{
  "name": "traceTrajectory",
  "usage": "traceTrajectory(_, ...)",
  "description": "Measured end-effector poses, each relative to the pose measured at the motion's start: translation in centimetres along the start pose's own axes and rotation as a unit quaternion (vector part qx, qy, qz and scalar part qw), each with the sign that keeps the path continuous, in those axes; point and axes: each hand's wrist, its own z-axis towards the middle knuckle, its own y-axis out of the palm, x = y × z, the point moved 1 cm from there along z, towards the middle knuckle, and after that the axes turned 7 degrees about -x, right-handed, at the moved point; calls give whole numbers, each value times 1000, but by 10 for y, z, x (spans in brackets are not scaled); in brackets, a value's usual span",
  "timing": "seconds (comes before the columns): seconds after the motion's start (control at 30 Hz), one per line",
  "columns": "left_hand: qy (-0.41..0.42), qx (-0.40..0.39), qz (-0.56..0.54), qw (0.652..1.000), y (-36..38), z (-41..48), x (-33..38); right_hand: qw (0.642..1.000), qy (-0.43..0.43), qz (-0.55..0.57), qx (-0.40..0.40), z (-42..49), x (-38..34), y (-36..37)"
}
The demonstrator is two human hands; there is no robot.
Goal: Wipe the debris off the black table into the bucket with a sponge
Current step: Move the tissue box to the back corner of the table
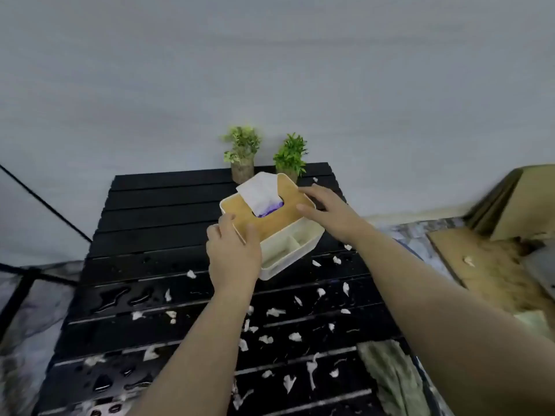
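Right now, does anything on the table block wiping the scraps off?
Yes: the tissue box, with left hand and right hand on it, is mid-table among the scraps; a cloth covers the near right corner.

One left hand [232,253] and one right hand [327,211] frame a single tissue box [270,225] with one tissue [261,190] raised between the fingers; two potted plants [241,153] [290,157] stand beyond the fingertips, and more than two dozen paper scraps [274,311] and one green cloth [390,379] lie wrist-side on one black table [165,205]
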Motion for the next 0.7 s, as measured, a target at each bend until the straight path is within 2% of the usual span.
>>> traceTrajectory(0.1,-49,-9,-87,995,21,-2,-11,998,6,49,-31,5,13,12)
traceTrajectory(0.2,-39,-6,-166,985,37,-5,-20,995,12,92,-41,4,22,26)
traceTrajectory(0.4,49,44,-110,992,33,-8,-23,989,-38,145,10,-3,20,32)
traceTrajectory(0.6,87,34,-150,984,-24,-20,-32,991,-56,112,-50,-34,-20,45)
traceTrajectory(0.7,101,4,-172,980,-63,-15,-47,986,-70,114,-98,-35,-47,64)
